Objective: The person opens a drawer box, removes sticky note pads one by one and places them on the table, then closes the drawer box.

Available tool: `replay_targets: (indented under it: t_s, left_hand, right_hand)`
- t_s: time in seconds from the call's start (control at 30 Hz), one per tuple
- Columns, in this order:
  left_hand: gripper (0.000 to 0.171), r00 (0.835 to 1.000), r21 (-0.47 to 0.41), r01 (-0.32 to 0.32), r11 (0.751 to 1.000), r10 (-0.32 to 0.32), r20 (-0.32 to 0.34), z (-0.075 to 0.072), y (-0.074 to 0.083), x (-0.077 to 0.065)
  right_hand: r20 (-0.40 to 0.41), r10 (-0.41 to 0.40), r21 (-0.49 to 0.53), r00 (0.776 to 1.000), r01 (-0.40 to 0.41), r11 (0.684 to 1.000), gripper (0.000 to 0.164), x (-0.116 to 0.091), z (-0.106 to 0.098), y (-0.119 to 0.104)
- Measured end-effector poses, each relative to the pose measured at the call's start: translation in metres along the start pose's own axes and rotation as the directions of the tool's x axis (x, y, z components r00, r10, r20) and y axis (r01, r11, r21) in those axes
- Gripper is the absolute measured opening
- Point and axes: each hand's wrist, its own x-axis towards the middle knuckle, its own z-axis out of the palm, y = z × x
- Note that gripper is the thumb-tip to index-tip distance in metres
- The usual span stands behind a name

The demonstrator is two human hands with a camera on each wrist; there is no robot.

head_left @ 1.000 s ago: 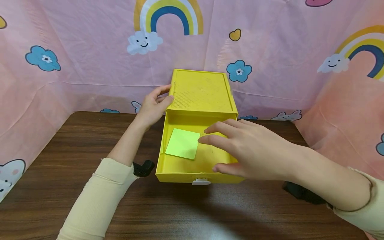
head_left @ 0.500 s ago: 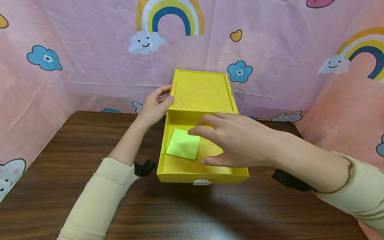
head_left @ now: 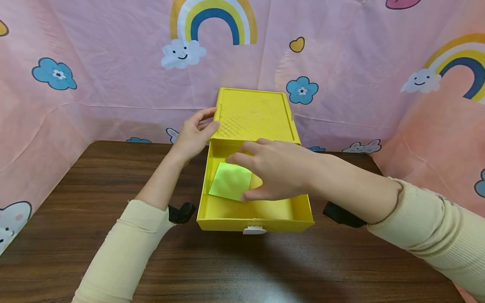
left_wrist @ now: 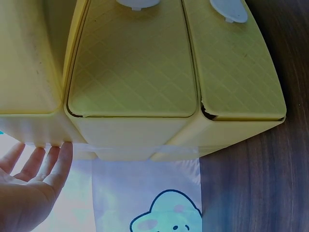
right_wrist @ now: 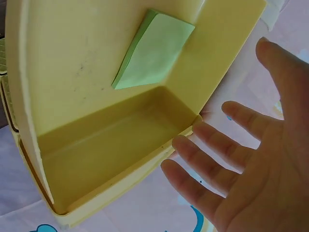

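Note:
A yellow drawer cabinet stands at the back of the table with its top drawer pulled out. Flat on the left of the drawer's floor lies a light green sticky note pad, its right edge partly covered by my right hand in the head view. My right hand hovers over the drawer, fingers spread and thumb apart, holding nothing; in the right wrist view a gap separates it from the pad. My left hand rests its fingertips against the cabinet's left side, the thumb near the top edge.
Two closed drawers, a middle one and a lower one, sit below the pulled-out one. A white handle juts from the drawer's front. The dark wooden table meets a patterned pink cloth behind and at the sides.
My right hand has moved left and slightly away from me over the drawer, coming above the pad's right edge. The left hand, cabinet and pad have stayed in place.

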Motion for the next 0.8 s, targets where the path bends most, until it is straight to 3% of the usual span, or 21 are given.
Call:
replay_targets:
  t_s: [0.47, 0.8]
  left_hand:
    - [0.05, 0.999, 0.014, 0.046, 0.999, -0.046, 0.022, -0.002, 0.003, 0.0]
    - [0.05, 0.996, 0.022, 0.08, 0.997, -0.081, 0.036, -0.004, 0.004, 0.001]
  right_hand:
    - [0.165, 0.054, 0.046, 0.985, -0.062, 0.997, 0.069, 0.025, -0.002, 0.007]
    - [0.229, 0.035, 0.033, 0.973, -0.043, 0.999, 0.069, 0.042, 0.011, 0.007]
